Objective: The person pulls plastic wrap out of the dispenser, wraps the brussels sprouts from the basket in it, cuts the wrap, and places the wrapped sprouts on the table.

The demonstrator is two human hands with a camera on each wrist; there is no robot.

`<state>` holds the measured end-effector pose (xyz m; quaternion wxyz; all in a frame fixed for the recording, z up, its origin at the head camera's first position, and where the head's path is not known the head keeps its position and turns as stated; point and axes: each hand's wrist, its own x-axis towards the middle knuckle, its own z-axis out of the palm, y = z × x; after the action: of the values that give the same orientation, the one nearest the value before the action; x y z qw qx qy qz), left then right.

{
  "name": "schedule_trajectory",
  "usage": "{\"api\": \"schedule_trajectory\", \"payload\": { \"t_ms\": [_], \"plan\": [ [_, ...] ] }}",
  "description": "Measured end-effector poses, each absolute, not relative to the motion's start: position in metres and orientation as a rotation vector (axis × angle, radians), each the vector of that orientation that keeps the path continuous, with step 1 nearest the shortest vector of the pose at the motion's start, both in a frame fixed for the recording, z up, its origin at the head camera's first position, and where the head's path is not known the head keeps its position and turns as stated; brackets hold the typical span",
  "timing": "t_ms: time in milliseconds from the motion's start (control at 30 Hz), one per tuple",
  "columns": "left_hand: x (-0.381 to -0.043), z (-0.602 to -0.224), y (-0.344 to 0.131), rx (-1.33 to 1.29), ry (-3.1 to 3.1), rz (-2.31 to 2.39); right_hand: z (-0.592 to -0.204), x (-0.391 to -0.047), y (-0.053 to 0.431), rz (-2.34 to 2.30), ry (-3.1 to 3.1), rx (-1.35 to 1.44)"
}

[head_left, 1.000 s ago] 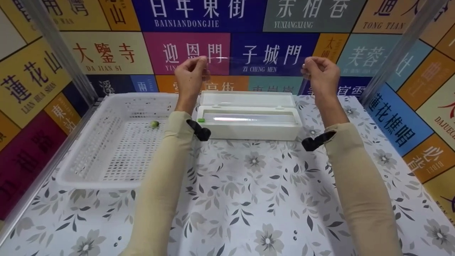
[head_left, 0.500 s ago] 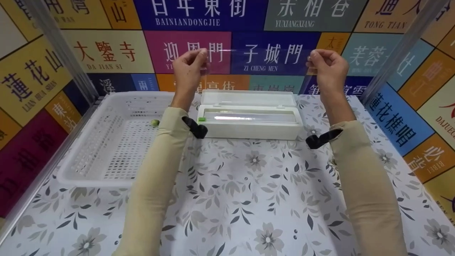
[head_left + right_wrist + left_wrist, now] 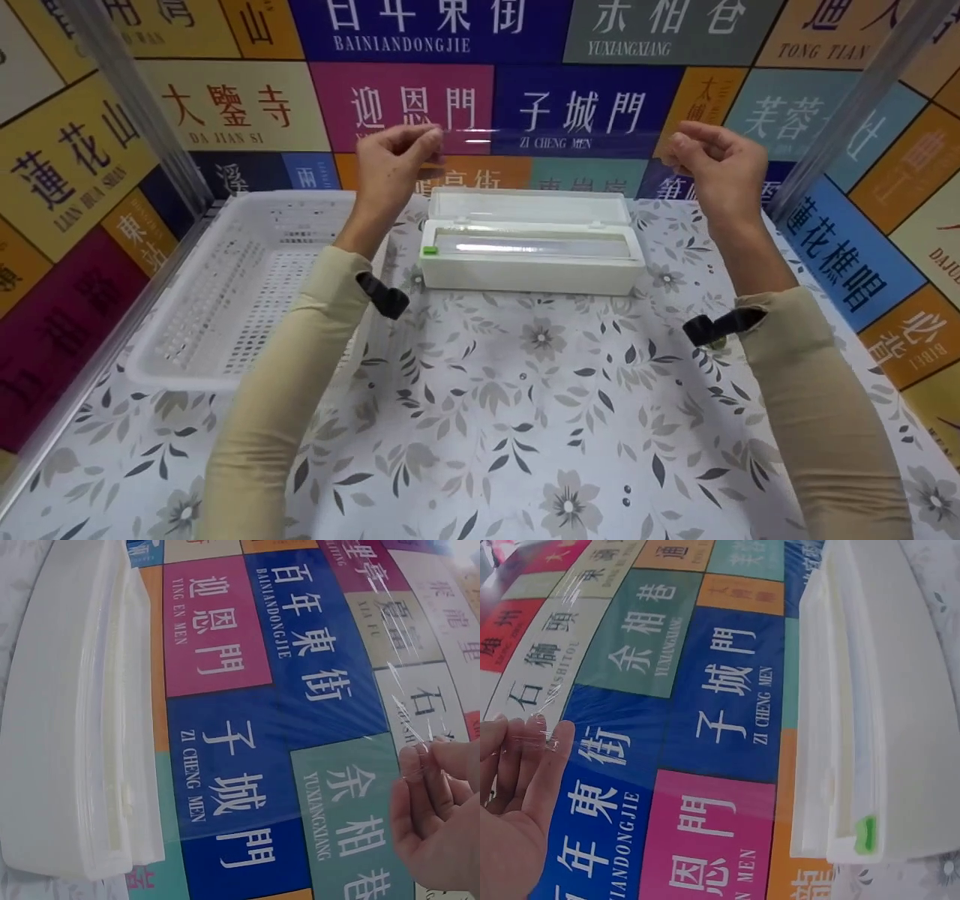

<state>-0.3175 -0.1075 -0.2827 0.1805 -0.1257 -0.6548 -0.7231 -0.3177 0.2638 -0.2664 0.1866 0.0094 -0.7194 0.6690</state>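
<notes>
A sheet of clear plastic wrap is stretched in the air between both hands, see-through against the wall. My left hand pinches its left corner between thumb and fingers. At the other end my right hand pinches the film; creases run from those fingertips in the right wrist view. Below and between the hands stands a white wrap dispenser box, its lid raised at the back. A roll of film lies inside, and a small green cutter tab sits at the left end of the front edge.
A white perforated plastic basket stands left of the dispenser, partly behind the left sleeve. The table has a flowered cloth. Behind it rises a wall of coloured panels with lettering.
Both hands rose a little, then came lower, and they are now farther apart with the film still between them. The left forearm swung left and now covers the small green ball in the basket.
</notes>
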Motion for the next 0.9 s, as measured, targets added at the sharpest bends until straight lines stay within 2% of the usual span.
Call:
{"api": "schedule_trajectory", "payload": {
  "t_ms": [467,733,900],
  "plan": [
    [-0.264,-0.291,-0.127,-0.4,-2.245,-1.621,-0.284,-0.282,0.283,1.464,-2.262,0.16],
    [-0.24,-0.295,-0.13,-0.383,-2.375,-1.629,-0.295,-0.267,0.302,1.765,-2.206,0.468],
    [-0.233,-0.297,-0.128,-0.337,-2.385,-1.8,-0.298,-0.255,0.308,1.865,-2.303,0.509]
  ]
}}
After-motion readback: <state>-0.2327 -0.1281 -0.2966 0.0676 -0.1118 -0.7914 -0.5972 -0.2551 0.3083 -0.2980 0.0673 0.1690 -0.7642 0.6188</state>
